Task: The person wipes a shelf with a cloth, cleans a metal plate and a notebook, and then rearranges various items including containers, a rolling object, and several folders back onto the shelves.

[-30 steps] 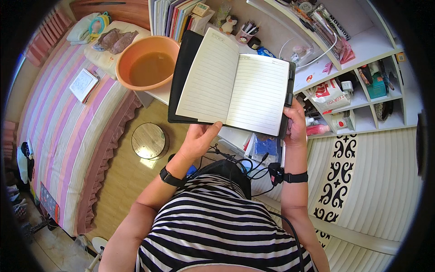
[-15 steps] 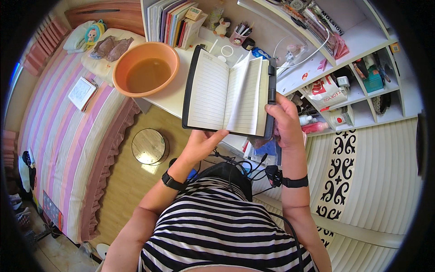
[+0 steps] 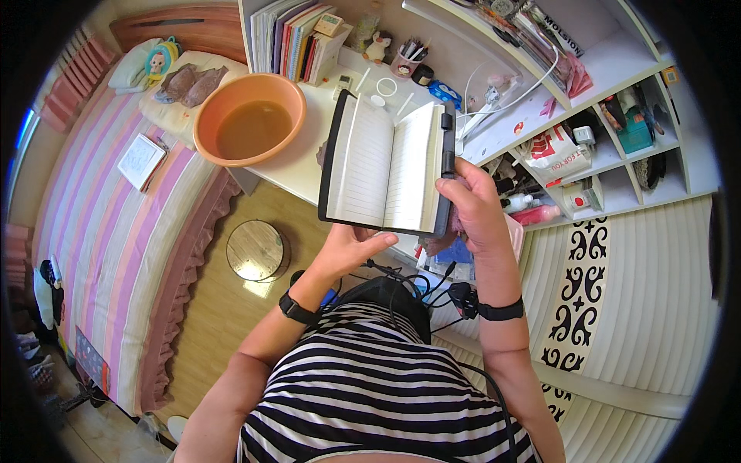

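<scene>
An open notebook (image 3: pixel 355 170) with a dark cover and lined pages is held up in front of me, above the desk's front edge. My right hand (image 3: pixel 475 202) grips its right edge, thumb on the front and fingers behind, just below the black clasp (image 3: pixel 448 147). Under the lower edge, my left hand (image 3: pixel 347 248) supports the notebook. Its fingers go out of sight behind the cover, while the thumb sticks out below the pages. The left-hand pages are slightly lifted and curved.
An orange basin (image 3: pixel 251 119) of brownish water stands at the desk's left end. Books (image 3: pixel 289 42), a pen cup (image 3: pixel 409 58) and a plush penguin (image 3: pixel 377 46) line the back. A round stool (image 3: pixel 255 251) stands beside the bed (image 3: pixel 100 231). Cables (image 3: pixel 401 274) hang near my lap.
The raised pages have come down and the right page lies flatter. The notebook has shifted slightly and tilted. My left thumb has moved off its lower edge.
</scene>
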### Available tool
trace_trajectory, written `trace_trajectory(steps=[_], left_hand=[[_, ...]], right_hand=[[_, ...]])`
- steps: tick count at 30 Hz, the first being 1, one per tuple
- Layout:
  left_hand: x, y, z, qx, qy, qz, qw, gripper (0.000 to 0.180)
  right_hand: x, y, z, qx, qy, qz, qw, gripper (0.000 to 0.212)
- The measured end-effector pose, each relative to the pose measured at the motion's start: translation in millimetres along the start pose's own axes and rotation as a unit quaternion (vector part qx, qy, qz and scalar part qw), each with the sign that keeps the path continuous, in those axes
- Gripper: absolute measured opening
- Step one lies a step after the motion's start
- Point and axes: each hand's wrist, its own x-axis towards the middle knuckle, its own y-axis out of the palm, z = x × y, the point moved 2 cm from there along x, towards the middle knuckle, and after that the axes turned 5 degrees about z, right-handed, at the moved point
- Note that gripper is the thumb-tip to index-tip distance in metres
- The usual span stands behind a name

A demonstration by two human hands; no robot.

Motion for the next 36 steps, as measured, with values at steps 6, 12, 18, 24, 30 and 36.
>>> trace_trajectory(steps=[6, 12, 18, 24, 30, 36], left_hand=[[0, -16, 11, 0.08, 0.002, -0.03, 0.996, 0.075], [-3, -18, 6, 0.061, 0.029, -0.024, 0.997, 0.064], [-5, -38, 26, -0.053, 0.005, 0.01, 0.999, 0.077], [-7, -36, 19, -0.23, 0.032, 0.02, 0.973, 0.088], [-2, -29, 18, -0.18, 0.028, 0.011, 0.983, 0.093], [-4, -38, 8, -0.138, 0.034, 0.041, 0.989, 0.096]], right_hand=[[3, -19, -8, -0.002, 0.026, -0.007, 1.0, 0.039], [-1, -30, -9, 0.023, 0.019, -0.022, 0.999, 0.038], [-1, -31, -10, 0.031, 0.01, -0.015, 0.999, 0.039], [-18, -33, 3, 0.022, -0.017, -0.026, 0.999, 0.045], [-28, -39, 16, 0.004, -0.053, -0.015, 0.998, 0.053], [-25, -44, 2, 0.034, -0.044, -0.005, 0.998, 0.051]])
